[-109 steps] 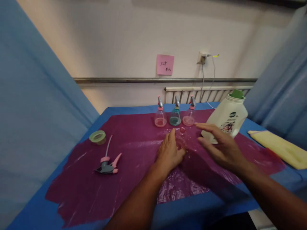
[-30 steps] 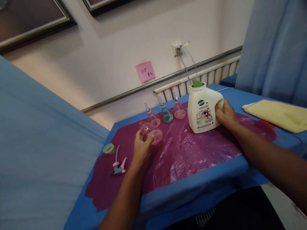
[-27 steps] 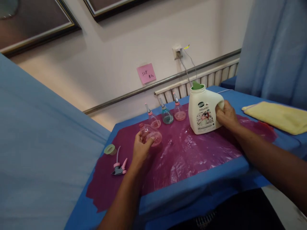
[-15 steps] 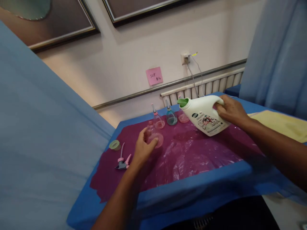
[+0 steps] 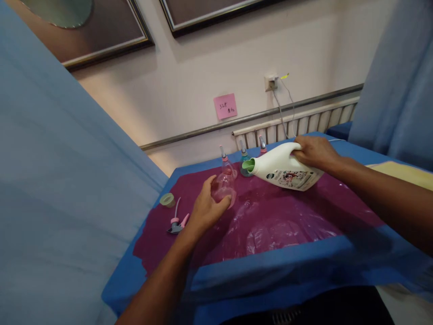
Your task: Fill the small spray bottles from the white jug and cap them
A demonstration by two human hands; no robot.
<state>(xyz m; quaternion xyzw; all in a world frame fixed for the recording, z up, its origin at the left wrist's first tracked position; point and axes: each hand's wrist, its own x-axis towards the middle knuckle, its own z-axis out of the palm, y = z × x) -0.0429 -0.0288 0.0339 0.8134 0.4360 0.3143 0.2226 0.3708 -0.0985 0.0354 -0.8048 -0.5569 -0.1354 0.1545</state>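
1. Blue tbl cover [image 5: 270,259]: near edge in front, w/ crinkled purple sheet [image 5: 280,232] spread on top.
2. Sprayer head [image 5: 175,228]: grey/pink, lying on sheet, L side, tube pointing up & away.
3. L hand [image 5: 207,205]: curled round clear pink btl [image 5: 223,185], thumb on its lower near side, other fingers partly hidden. Btl is capless, approx. mid-sheet; can't tell if base touches sheet.
4. R hand [image 5: 313,151]: wrapped tight on handle of cream jug [image 5: 282,168]. Jug tipped well over, mouth to L; its green spout [image 5: 248,165] near btl's neck, small gap btwn.
5. Pale green cap [image 5: 167,200]: on sheet, just beyond sprayer head.
6. Yellow cloth [image 5: 402,172]: far R, partly behind R forearm.
7. Back row: pink spray btl [image 5: 227,163] behind held btl, teal spray btl [image 5: 245,159] partly behind spout, third spray btl [image 5: 263,145] mostly behind jug.
8. Wall: rail, radiator [image 5: 304,122], pink note [image 5: 225,106], plugged outlet [image 5: 271,83].
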